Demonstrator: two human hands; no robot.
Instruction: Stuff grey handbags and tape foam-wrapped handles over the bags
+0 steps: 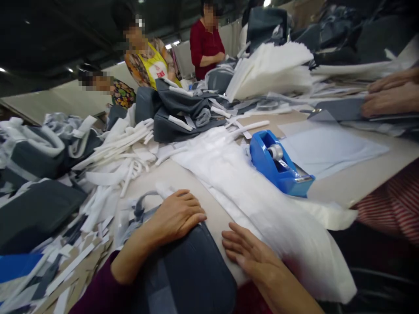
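A dark blue-grey bag [196, 266] with rounded corners lies at the front of the table, close to me. My left hand [181, 213] rests across its upper edge, fingers stretched out and thumb lying along the edge. On the bag's right side, my right hand [245, 248] hovers apart from it with fingers extended and nothing in them. A long piece of fluffy white padding [242, 187] stretches beside the right hand and droops over the table's front edge. Behind my left hand is a dark strap loop [140, 205], partly hidden.
A blue tape dispenser [278, 165] stands right of the padding. White foam strips [131, 144] and paper scraps [72, 261] cover the left side. Grey bags [183, 111] and a stack of white sheets [271, 69] are behind. A co-worker's hands [389, 93] are at right; several people stand beyond.
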